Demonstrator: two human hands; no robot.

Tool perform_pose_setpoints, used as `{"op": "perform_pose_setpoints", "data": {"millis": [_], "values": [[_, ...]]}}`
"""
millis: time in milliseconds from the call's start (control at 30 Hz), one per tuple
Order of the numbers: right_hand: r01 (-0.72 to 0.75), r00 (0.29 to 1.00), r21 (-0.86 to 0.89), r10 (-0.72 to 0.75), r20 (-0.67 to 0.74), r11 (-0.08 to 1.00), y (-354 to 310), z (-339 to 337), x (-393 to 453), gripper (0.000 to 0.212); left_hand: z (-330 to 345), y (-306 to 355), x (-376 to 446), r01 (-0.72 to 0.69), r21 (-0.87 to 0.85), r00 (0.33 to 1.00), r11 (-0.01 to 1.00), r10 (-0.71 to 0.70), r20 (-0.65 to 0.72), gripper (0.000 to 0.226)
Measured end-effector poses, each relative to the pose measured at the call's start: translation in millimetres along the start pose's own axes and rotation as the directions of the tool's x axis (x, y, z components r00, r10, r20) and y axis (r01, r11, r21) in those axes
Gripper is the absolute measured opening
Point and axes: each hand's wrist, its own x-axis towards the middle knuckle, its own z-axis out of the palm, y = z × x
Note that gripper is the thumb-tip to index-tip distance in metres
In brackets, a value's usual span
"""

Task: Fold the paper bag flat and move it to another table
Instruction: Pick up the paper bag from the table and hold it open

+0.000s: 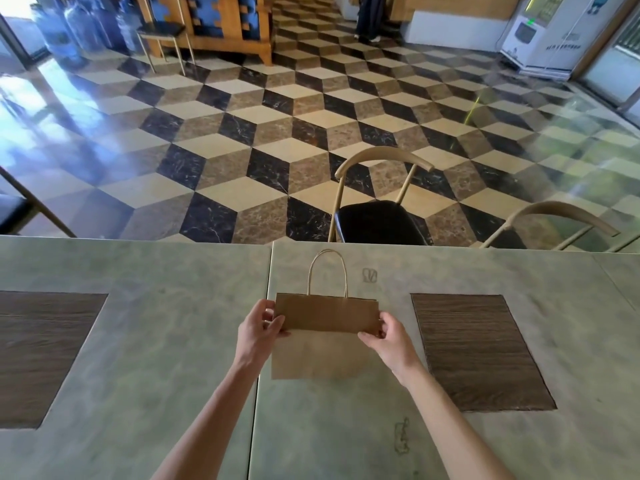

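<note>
Two hands grip a brown bag (327,315) lying on the counter (346,427), just right of its seam. Left hand (258,329) pinches the bag's left edge; right hand (388,336) pinches its right edge. Its upper panel stands folded up, handle (327,271) pointing toward a chair (377,216).

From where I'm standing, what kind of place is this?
Probably a café or canteen: tables pushed together, matching chairs, a vending machine by the far wall, water jugs.
</note>
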Motion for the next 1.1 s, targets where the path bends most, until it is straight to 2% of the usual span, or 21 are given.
{"op": "perform_pose_setpoints", "data": {"millis": [167,333,400,500,567,733,867,1000,1100], "values": [[0.060,0.998,-0.119,-0.060,0.009,0.991,12,-20,-40,0.029,3,-5,-48,-0.025,0.108,0.996,0.994,0.016,0.084,0.036],[0.151,0.987,-0.316,-0.158,0.004,0.937,42,-24,-69,0.028,14,-34,-87,-0.012,0.202,0.999,0.979,0.020,-0.037,0.028],[0.184,0.979,-0.395,-0.203,-0.008,0.900,55,-22,-76,0.034,16,-48,-97,-0.059,0.325,0.997,0.944,0.074,-0.032,0.025],[0.229,0.963,-0.477,-0.269,-0.017,0.849,75,-22,-80,0.041,12,-63,-101,-0.202,0.514,0.975,0.833,0.219,0.028,0.037],[0.239,0.961,-0.509,-0.275,0.004,0.827,83,-26,-77,0.043,7,-66,-97,-0.255,0.565,0.962,0.785,0.267,0.063,0.034],[0.317,0.943,-0.458,-0.328,0.056,0.831,83,-30,-77,0.033,5,-66,-93,-0.291,0.540,0.954,0.790,0.280,0.104,0.038],[0.382,0.907,-0.473,-0.421,0.026,0.794,84,-25,-74,0.031,11,-69,-94,-0.308,0.529,0.941,0.791,0.336,0.046,0.036],[0.404,0.878,-0.494,-0.478,-0.027,0.770,79,-18,-75,0.039,19,-71,-96,-0.291,0.540,0.929,0.790,0.368,-0.038,0.033],[0.378,0.884,-0.499,-0.463,-0.055,0.780,77,-18,-77,0.036,24,-72,-100,-0.250,0.556,0.925,0.792,0.366,-0.105,0.032]]}}
